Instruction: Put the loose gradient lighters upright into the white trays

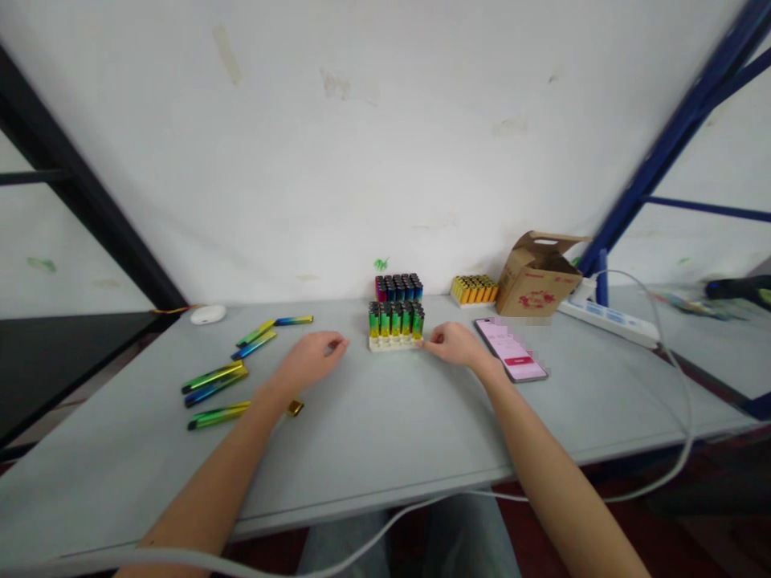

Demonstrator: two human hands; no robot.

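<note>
My right hand [454, 345] has its thumb and index finger pressed together at the right end of a white rack [391, 345]. Green-yellow tubes with black caps [396, 321] stand upright in that rack, and its front row of holes shows no tubes. Left of the rack, my left hand [317, 356] hovers with its fingertips together; anything between them is too small to see. Behind stands a group of red and blue tubes [399, 286]. Several shiny green, yellow and blue tubes [214, 376] lie flat near my left forearm.
A phone [511, 351] lies right of my right hand. Farther back are a rack of yellow-orange tubes [475, 290], an open cardboard box [533, 285] and a power strip [611, 321]. A white case [208, 314] sits back left. A white cable [688, 401] crosses the front edge.
</note>
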